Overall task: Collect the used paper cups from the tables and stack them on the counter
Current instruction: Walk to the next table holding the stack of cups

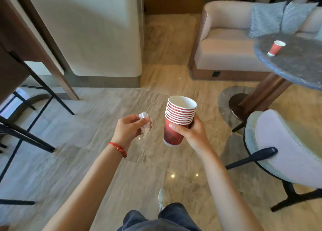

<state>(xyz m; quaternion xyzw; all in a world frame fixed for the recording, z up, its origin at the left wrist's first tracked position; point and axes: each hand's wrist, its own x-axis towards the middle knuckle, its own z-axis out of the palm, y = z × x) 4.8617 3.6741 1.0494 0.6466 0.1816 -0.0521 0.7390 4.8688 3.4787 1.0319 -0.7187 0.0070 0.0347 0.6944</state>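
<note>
From the head camera: the right hand (189, 132) is curled round a nested stack of red paper cups (177, 120), thumb across the front of the lowest cup, fingers wrapped behind, the stack carried upright out over the polished floor (97, 126). The left hand (129, 127) has its fingertips pinched on a crumpled white napkin (145, 120), a red string bracelet (118, 148) on that wrist.

Up at right, one more red paper cup (276, 47) stands alone on the round stone table (299, 70), near its far edge and well apart from the stack. A pale sofa (226, 53) sits behind that table, a light upholstered chair (285, 147) just beside it. No counter that I can identify for certain is in view.

That lone cup looks like the next pickup. Both hands are occupied, so the neat way, I reckon, is to tuck the napkin into the palm and lift the cup with the freed fingers. Then lower it straight into the top of the stack. Keep the stack level and the grip low and firm; any dregs inside would spill if it tips.
</note>
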